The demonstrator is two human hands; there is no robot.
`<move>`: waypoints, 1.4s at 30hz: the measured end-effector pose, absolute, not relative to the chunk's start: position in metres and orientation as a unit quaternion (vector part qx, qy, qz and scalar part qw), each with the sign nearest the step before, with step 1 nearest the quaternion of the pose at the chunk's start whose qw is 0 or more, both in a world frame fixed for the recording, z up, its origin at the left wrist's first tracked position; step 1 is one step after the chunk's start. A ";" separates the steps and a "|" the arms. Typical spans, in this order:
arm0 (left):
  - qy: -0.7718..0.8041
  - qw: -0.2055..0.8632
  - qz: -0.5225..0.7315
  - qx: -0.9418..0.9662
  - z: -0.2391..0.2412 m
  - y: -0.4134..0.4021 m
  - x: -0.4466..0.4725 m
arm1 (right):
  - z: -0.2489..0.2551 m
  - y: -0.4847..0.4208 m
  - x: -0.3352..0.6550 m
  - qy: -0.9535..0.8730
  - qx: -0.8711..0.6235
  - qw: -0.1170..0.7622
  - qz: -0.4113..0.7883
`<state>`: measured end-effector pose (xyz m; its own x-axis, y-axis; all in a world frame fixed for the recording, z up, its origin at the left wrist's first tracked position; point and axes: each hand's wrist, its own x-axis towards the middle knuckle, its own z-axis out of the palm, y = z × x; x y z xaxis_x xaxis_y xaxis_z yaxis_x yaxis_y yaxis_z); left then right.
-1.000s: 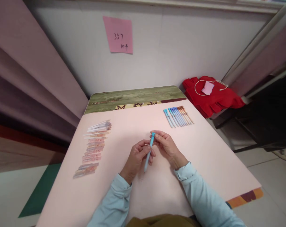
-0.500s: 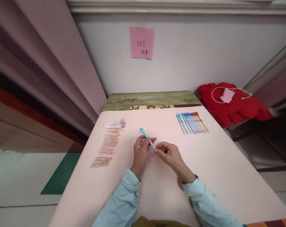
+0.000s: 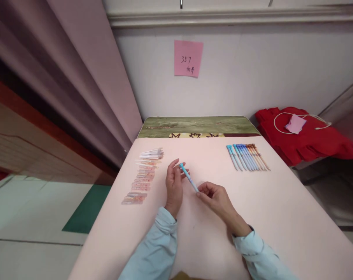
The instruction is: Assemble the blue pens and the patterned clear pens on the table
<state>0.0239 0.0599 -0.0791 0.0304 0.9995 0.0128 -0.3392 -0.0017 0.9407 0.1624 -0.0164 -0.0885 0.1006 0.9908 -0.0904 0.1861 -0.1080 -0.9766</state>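
A pink note (image 3: 188, 58) on the wall reads 357, with illegible handwritten characters beneath it.

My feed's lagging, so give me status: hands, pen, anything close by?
Right hand pinches pen at near end. Left hand open at far end. Pen row, packets lie apart.

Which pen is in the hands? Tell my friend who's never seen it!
Look at the pink table under the pink note on the wall. Near its middle, the right hand pinches the light blue pen, whose top end lies by the left hand. It is the only pen apart from the row of pens at the far right.
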 end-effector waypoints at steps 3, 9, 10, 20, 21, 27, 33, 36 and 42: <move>0.391 0.572 0.578 0.430 -0.087 0.063 0.023 | -0.092 -0.016 0.161 -0.503 -0.596 0.438 0.447; 0.380 0.588 0.574 0.425 -0.093 0.063 0.027 | -0.099 -0.018 0.159 -0.491 -0.603 0.452 0.437; 0.379 0.592 0.572 0.423 -0.093 0.062 0.027 | -0.100 -0.019 0.158 -0.485 -0.604 0.456 0.438; 0.396 0.589 0.566 0.419 -0.093 0.062 0.027 | -0.095 -0.017 0.154 -0.489 -0.604 0.463 0.426; 0.402 0.586 0.564 0.421 -0.092 0.062 0.027 | -0.095 -0.016 0.154 -0.489 -0.603 0.465 0.425; 0.411 0.574 0.558 0.436 -0.089 0.063 0.026 | -0.097 -0.012 0.153 -0.497 -0.610 0.479 0.390; 0.451 0.570 0.555 0.405 -0.093 0.068 0.026 | -0.087 -0.001 0.194 -0.431 -0.671 0.546 0.256; 0.470 0.572 0.551 0.385 -0.095 0.070 0.026 | -0.083 0.006 0.233 -0.415 -0.723 0.526 0.165; 0.480 0.568 0.547 0.385 -0.094 0.071 0.027 | -0.083 0.023 0.282 -0.434 -0.828 0.353 0.024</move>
